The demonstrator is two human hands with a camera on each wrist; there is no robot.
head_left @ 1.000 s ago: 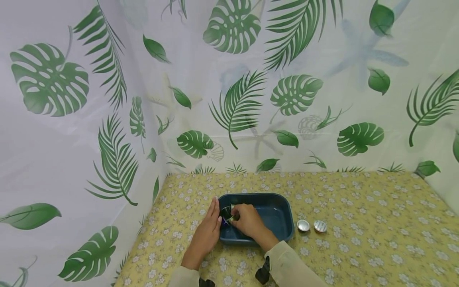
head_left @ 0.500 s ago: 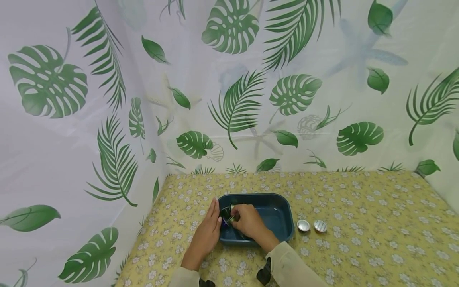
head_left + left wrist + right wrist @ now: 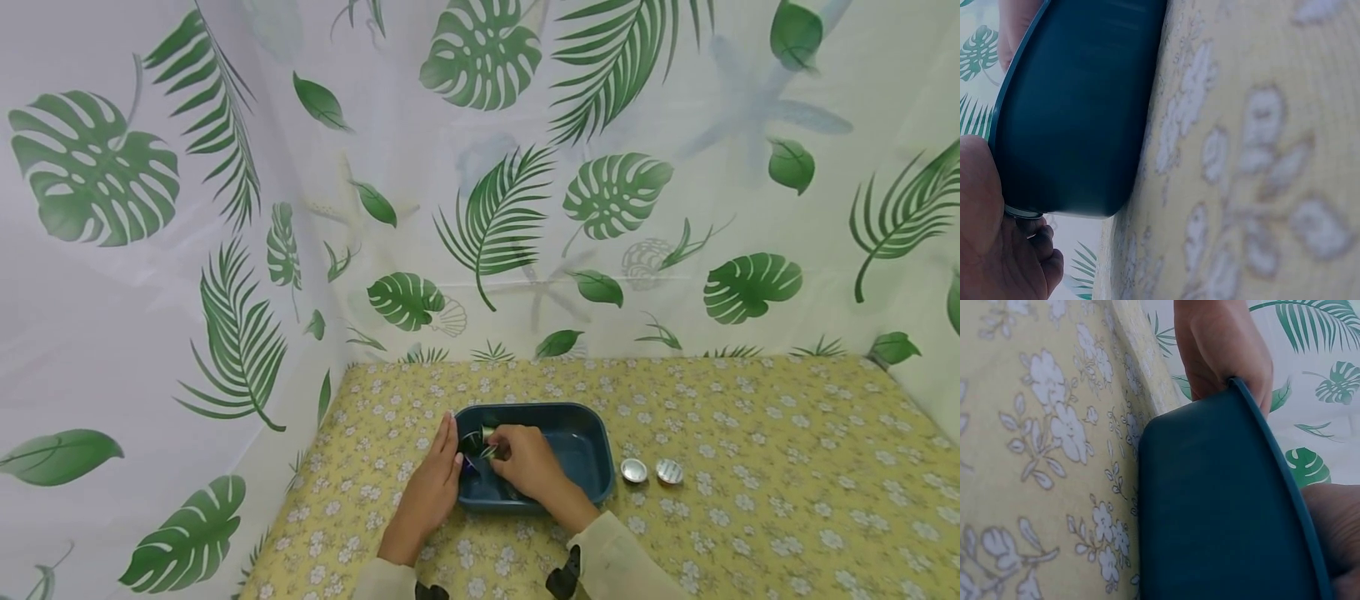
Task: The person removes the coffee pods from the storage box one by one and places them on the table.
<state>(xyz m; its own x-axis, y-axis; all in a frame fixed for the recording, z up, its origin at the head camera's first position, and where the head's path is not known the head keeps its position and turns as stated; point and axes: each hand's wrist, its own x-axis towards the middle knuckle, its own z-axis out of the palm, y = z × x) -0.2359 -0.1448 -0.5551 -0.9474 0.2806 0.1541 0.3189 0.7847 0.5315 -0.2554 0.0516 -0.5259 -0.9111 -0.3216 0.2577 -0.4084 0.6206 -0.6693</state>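
Observation:
A dark blue plastic basin (image 3: 573,467) stands on the table. My left hand (image 3: 433,483) grips its left rim, fingers along the outside and thumb at the edge. The left wrist view shows this hand (image 3: 985,225) at the basin wall, partly cut off. Over the basin's left half, my right hand (image 3: 528,462) pinches a small shiny coffee capsule (image 3: 489,452) between thumb and fingers. Beside it in the basin's left end sit a dark capsule (image 3: 471,443) and a purple one (image 3: 469,463), partly hidden. The right wrist view shows mostly the basin's outer wall (image 3: 1210,500).
Two silver-topped capsules, one nearer (image 3: 633,471) and one farther right (image 3: 670,472), lie on the table just right of the basin. A yellow floral cloth (image 3: 787,467) covers the table. Leaf-printed white sheeting (image 3: 675,233) rises behind and at the left.
My right hand has shifted slightly right and its fingertips have lifted a little with the capsule. The left hand stays on the basin's rim.

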